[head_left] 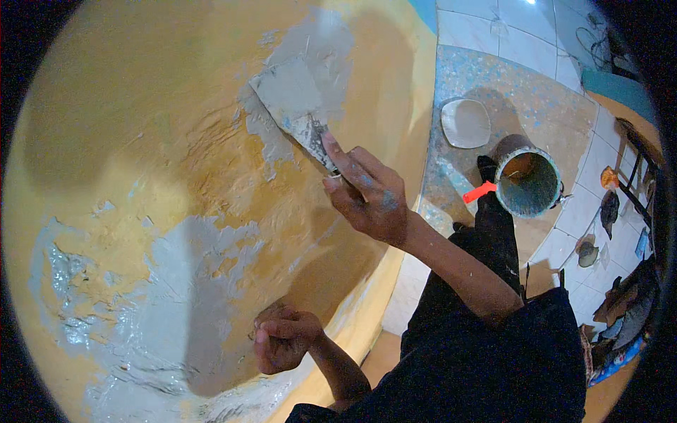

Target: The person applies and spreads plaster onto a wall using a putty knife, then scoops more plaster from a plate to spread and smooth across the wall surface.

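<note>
My right hand (370, 194) grips a wide putty knife (293, 95). Its broad blade is smeared with grey-white filler and lies against the yellow wall (162, 77), over a patch of wet grey filler (328, 49). The index finger stretches along the knife towards the blade. Lower down, my left hand (288, 340) is close to the wall with its fingers curled in; whatever they may hold is hidden. Left of that hand, a larger patch of grey filler (162, 303) covers the wall, shiny and rough in places.
On a paint-spattered board (550, 88) by my feet stand a bucket (529, 182) with a red-orange handle (479, 192) at its rim and a white square dish (466, 123). White tiles (525, 21) surround the board. Dark cloths (624, 303) and a black rack (638, 176) are at the right.
</note>
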Demonstrator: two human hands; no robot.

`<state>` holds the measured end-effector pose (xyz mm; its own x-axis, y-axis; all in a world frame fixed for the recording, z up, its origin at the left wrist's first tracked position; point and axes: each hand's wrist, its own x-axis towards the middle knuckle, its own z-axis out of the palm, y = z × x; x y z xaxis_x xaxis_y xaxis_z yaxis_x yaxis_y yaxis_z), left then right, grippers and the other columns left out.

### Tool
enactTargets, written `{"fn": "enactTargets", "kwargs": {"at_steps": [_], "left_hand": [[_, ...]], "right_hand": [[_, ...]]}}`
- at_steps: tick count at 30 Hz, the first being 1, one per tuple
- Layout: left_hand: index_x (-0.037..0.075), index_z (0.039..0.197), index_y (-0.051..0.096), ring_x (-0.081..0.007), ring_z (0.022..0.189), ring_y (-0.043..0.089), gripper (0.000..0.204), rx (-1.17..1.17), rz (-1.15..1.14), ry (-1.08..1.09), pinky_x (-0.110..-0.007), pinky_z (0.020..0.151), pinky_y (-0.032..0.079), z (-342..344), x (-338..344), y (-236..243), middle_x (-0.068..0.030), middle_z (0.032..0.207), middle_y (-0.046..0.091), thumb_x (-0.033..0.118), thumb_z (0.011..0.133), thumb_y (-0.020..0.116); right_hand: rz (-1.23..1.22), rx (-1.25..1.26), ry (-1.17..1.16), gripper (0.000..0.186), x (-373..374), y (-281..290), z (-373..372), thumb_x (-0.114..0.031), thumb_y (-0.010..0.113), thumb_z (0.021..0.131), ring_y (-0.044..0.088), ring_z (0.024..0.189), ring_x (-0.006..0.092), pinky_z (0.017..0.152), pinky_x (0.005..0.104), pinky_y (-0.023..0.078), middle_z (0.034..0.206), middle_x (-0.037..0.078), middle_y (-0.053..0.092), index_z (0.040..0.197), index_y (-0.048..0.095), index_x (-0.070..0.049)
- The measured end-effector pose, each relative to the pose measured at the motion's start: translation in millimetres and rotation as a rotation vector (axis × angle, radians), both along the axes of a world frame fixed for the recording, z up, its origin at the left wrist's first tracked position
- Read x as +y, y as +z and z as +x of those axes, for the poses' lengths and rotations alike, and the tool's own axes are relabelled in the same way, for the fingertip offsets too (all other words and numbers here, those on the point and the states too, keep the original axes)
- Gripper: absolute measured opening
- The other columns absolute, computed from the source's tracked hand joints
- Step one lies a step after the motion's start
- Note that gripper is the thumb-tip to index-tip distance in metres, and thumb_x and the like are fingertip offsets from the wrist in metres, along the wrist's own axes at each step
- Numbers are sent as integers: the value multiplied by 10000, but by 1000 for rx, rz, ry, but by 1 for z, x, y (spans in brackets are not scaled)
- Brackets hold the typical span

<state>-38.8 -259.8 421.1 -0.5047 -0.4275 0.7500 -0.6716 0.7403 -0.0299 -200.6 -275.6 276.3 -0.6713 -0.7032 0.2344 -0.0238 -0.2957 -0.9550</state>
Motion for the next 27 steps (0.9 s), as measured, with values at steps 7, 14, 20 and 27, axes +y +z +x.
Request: {"fn": "enactTargets", "kwargs": {"at_steps": [7,14,20,27], "left_hand": [[27,879,586,-193,651,540,302,27,-195,231,-317,572,505,-8,2,-3,-119,885,579,316,960,611],[10,1166,364,-176,401,445,244,70,26,-36,-321,348,406,17,2,-7,-94,542,497,23,966,502],[-2,1152,406,-190,411,470,244,46,47,-9,-326,360,432,15,-3,-8,-106,565,517,27,948,537],[-12,1119,427,-187,414,481,228,27,-99,88,-301,362,438,-1,-7,-8,-121,625,531,41,938,555]], "right_hand": [[7,-16,88,584,-10,3,9,-19,650,873,476,574,197,530,318,443,758,90,471,1415,440,29],[23,19,112,628,20,-9,29,-17,662,858,502,593,224,534,331,455,745,99,476,1439,424,-10],[51,36,157,639,54,11,11,-35,672,851,511,602,216,537,319,457,733,108,487,1440,423,-8],[79,-91,64,592,15,20,-8,-58,639,892,531,606,218,559,321,469,765,115,523,1444,426,-33]]}}
